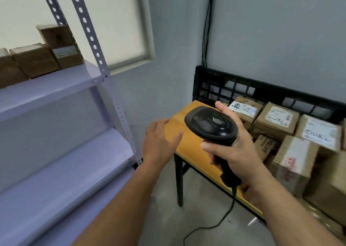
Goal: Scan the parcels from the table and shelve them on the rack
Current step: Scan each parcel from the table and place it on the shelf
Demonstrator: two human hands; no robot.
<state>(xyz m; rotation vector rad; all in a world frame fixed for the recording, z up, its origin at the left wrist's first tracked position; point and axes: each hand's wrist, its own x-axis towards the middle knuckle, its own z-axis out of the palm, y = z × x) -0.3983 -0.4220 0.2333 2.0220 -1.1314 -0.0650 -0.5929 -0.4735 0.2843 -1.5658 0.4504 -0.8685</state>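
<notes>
Right hand (237, 150) grips the barcode scanner (211, 126); left hand (159, 142) hovers open. Right-side cardboard parcels (277, 118) look stiff and light; grasp opposite sides.

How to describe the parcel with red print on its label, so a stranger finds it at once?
On the yellow-topped table in the corner, brown parcels are piled before a black crate. The parcel stands at the pile's front, just right of the right hand gripping the scanner. Only its white label bears red print; the neighbours' show black writing.
</notes>
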